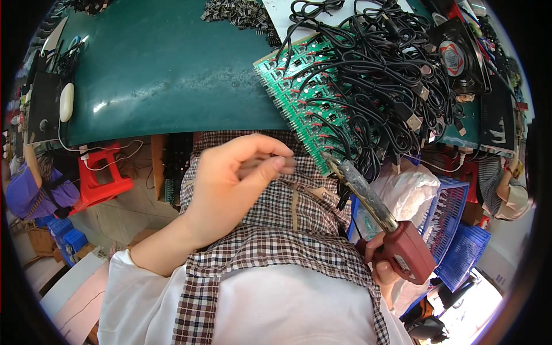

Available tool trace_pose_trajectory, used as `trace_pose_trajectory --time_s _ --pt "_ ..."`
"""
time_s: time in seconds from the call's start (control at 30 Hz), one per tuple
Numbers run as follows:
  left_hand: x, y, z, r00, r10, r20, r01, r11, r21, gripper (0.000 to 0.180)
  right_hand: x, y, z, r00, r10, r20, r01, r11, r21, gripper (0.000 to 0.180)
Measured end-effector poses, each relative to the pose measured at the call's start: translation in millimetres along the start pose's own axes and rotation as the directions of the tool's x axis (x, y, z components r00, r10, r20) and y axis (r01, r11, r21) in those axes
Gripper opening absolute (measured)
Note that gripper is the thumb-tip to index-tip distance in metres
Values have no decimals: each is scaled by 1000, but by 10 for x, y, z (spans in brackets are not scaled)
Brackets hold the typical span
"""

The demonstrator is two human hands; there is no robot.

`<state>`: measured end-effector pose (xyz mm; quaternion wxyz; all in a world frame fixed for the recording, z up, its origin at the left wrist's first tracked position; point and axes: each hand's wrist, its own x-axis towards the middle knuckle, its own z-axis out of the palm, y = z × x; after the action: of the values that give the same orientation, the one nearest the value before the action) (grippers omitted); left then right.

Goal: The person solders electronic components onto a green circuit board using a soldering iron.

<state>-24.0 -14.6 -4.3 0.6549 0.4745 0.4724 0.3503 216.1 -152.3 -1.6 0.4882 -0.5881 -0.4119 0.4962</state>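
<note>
My right hand (384, 270) grips the dark red handle of a soldering iron (374, 204). Its tip points up and left, close to the lower corner of a green circuit board panel (307, 106). Pins line the panel's left edge, and red and black wires join it to a heap of black USB cables (397, 75). My left hand (227, 181) hovers over my lap, left of the panel and apart from it. Its fingers are curled toward the thumb, with slightly blurred fingertips; anything pinched there is too small to make out.
Small black parts (244, 17) lie in a pile at the far side of the green table mat (172, 63). A round tin in a black holder (460, 54) stands right of the cables. Blue baskets (460, 253) and a plastic bag (405, 192) are at my right, a red stool (103, 178) at left.
</note>
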Motion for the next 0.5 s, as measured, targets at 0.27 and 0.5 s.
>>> trace_pose_trajectory --time_s 0.27,0.5 --pt "-83 -68 -54 970 -209 124 204 978 53 9 36 16 4 1000 -7 -16 7 1000 24 72" --pt "-12 128 -303 978 191 -85 -140 900 414 14 56 -40 53 1000 -3 -1 3 1000 -14 73"
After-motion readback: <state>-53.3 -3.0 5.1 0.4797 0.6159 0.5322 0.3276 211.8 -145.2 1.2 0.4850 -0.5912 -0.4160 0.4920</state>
